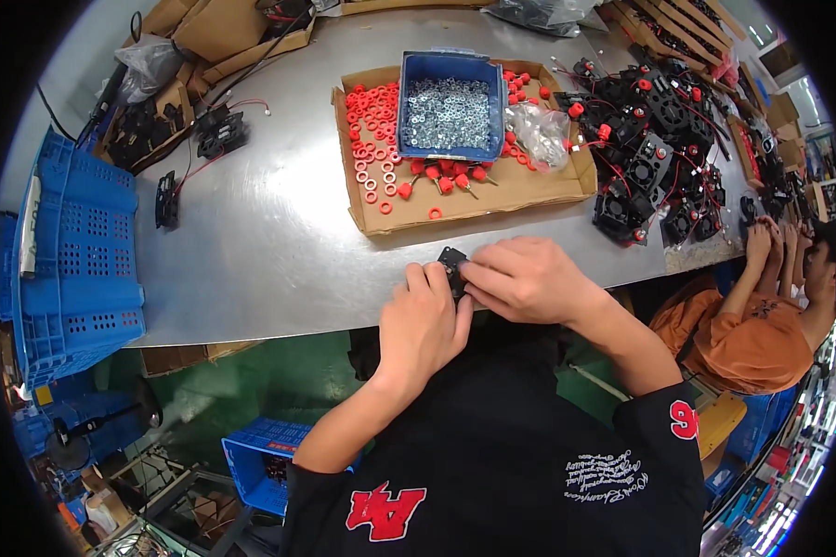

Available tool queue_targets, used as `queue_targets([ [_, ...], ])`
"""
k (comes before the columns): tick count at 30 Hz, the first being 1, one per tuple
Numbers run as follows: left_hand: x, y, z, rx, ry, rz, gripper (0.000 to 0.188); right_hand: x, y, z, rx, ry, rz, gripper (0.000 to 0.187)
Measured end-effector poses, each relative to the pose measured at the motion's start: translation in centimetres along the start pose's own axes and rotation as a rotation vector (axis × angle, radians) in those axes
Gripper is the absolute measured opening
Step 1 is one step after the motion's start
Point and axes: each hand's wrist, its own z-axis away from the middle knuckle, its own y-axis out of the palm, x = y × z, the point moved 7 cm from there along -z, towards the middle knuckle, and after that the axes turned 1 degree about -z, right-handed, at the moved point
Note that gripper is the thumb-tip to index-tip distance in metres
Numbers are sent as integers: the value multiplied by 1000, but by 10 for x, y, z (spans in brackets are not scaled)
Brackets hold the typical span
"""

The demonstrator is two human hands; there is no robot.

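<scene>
Near the table's front edge, my left hand (424, 314) grips a small black plastic part (451, 258) with its fingers closed round it. My right hand (528, 278) pinches at the right side of the same part; whether a smaller piece sits in those fingertips is hidden. Just beyond my hands lies a shallow cardboard tray (492, 206) with red rings (374, 153), red knobs with metal shafts (446, 183) and a clear plastic bag (540, 136). A blue bin (406, 65) full of small metal nuts or washers (450, 113) stands in the tray.
Black fan assemblies with wires (658, 153) are heaped on the right. Two more black units (221, 131) lie at the left, near a tall blue crate (88, 251). Cardboard boxes (241, 37) line the back. A co-worker in an orange shirt (743, 343) sits at the right.
</scene>
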Motion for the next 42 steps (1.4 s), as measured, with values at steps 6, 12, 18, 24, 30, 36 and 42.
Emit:
queue_targets([
  [6,-1,0,-1,4,-8,-22,43,0,1,10,-1,35,-34,19],
  [12,0,-1,3,-40,-9,-13,45,1,1,24,-3,5,-125,16],
  [18,14,-6,15,-103,-112,437,47,-7,16,73,-355,863,-804,37],
  [24,4,12,29,90,-203,1149,71,13,40,69,-308,881,-1290,61],
  [30,-11,27,31,143,-71,1129,86,15,43,67,-176,941,-1444,65],
  [36,-27,19,32,100,-109,995,106,-27,11,58,-229,941,-1182,70],
  [42,6,0,40,-268,-74,739,56,-118,-158,2,-518,690,203,61],
])
